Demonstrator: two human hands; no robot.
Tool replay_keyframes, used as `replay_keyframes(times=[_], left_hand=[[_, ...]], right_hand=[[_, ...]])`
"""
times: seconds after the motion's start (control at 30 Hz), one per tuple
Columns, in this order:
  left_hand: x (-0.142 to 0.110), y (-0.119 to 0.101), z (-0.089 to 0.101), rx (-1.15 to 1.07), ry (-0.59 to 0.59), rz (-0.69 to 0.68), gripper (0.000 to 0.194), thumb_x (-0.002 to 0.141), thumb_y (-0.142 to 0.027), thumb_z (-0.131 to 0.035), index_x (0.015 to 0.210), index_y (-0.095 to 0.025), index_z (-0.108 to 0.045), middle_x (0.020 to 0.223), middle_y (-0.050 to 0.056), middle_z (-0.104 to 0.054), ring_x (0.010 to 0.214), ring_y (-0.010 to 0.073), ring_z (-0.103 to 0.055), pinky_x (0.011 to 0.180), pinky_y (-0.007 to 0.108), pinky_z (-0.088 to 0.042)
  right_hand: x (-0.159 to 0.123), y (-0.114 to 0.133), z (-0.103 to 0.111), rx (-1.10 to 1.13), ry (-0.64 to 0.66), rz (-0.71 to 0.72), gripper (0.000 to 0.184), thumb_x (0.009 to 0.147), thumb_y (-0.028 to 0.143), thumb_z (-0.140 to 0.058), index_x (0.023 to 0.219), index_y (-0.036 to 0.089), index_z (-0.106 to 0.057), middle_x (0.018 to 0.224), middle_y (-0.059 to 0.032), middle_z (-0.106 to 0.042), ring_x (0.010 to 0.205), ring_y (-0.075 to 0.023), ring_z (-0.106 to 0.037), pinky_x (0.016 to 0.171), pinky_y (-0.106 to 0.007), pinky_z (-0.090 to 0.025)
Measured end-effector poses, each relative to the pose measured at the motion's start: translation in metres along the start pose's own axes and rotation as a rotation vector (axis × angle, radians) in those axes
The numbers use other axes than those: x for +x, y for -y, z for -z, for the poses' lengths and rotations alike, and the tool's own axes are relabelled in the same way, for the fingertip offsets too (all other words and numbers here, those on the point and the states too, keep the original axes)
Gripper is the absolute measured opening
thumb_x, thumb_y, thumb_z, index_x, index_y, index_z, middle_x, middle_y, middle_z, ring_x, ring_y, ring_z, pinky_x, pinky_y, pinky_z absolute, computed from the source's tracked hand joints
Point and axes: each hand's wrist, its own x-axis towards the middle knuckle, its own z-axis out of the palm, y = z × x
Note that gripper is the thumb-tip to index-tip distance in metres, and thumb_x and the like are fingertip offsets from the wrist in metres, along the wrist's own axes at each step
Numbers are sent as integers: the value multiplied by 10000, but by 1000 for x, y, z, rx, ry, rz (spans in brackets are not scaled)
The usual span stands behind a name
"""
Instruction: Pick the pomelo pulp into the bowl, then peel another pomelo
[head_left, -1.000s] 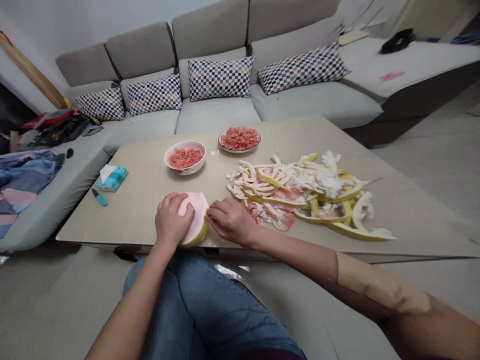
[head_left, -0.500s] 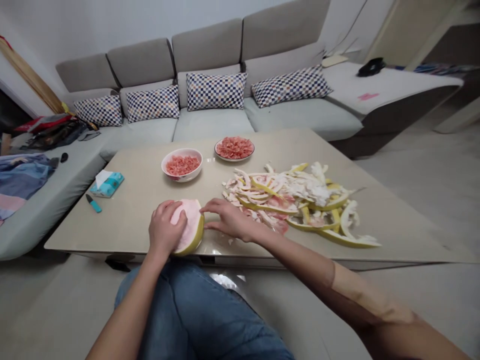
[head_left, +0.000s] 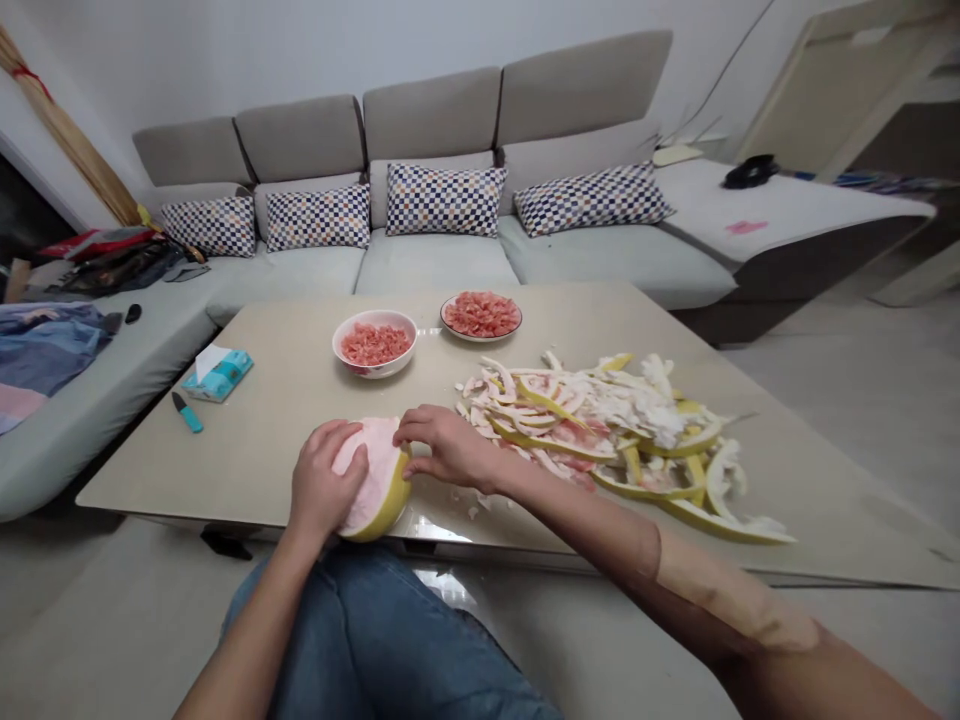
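Note:
A pomelo piece [head_left: 382,480] with yellow rind and pale pink pith lies at the near edge of the beige table [head_left: 285,420]. My left hand [head_left: 321,488] is curled over its left side and holds it down. My right hand [head_left: 442,448] pinches the rind at its upper right edge, fingers bent together. Both forearms reach in from the bottom, above my blue jeans.
A heap of yellow and white peel scraps [head_left: 615,425] lies right of my hands. A white bowl [head_left: 374,343] and a plate [head_left: 481,315] of pink fruit pieces stand further back. A tissue pack [head_left: 217,372] and a teal-handled knife [head_left: 186,411] lie at the left. A grey sofa [head_left: 435,250] wraps the table.
My right hand has lifted from the table beside the fruit onto the rind's upper right edge. The left hand stays on the piece. The camera has tilted up slightly.

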Motion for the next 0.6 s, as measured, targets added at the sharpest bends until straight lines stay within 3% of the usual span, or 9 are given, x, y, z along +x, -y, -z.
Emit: replay_keyframes(times=[0.33,0.5,0.6], left_hand=[[4,-5,-2,-2,54,-15,260,856,-304,-565,1062,-237,-708,1121,74,-668,1071,241,-623,1005,425,-487],[6,0,3,-17,39,11,270,870,-316,-539,1064,-226,-702,1115,73,-678,1072,231,-626,1003,404,-487],[6,3,7,-36,33,26,282,875,-314,-524,1071,-208,-697,1112,76,-682,1076,227,-620,1002,398,-483]], right_hand=[[-2,-7,2,80,165,32,279,821,395,-743,739,159,-620,754,-13,-600,663,-136,-533,612,-235,-361],[-7,2,-5,117,36,-71,197,807,282,-769,792,154,-620,816,-21,-597,717,-140,-557,666,-241,-405],[-5,6,-8,177,-58,-182,302,713,245,-848,893,158,-621,883,-18,-579,727,-134,-562,697,-252,-443]])
